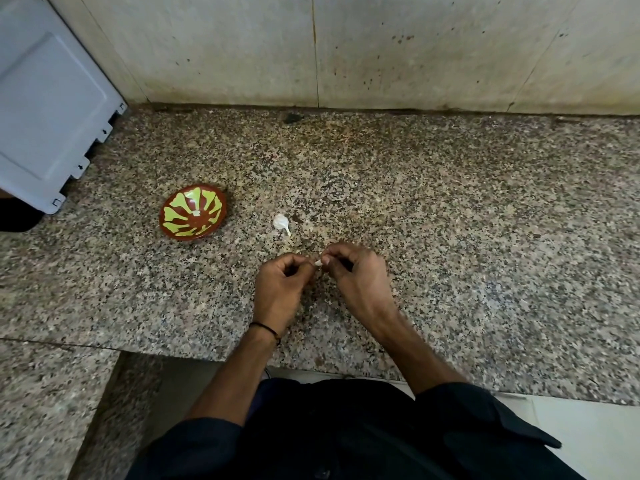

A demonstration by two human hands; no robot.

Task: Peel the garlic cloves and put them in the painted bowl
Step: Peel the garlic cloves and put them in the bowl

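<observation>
A small garlic clove (318,262) is pinched between the fingertips of my left hand (280,289) and my right hand (356,275), just above the speckled granite counter (450,237); most of the clove is hidden by my fingers. A second, unpeeled white clove (281,223) with a thin tail lies on the counter a little beyond my hands. The painted bowl (192,216), brown with yellow-green petals, stands to the left of that clove, tilted, with a pale bit at its centre.
A grey-blue panel (52,98) leans at the far left over the counter's corner. A stained tiled wall (346,46) runs along the back. The counter's front edge steps down at the lower left. A small dark speck (292,117) sits near the wall.
</observation>
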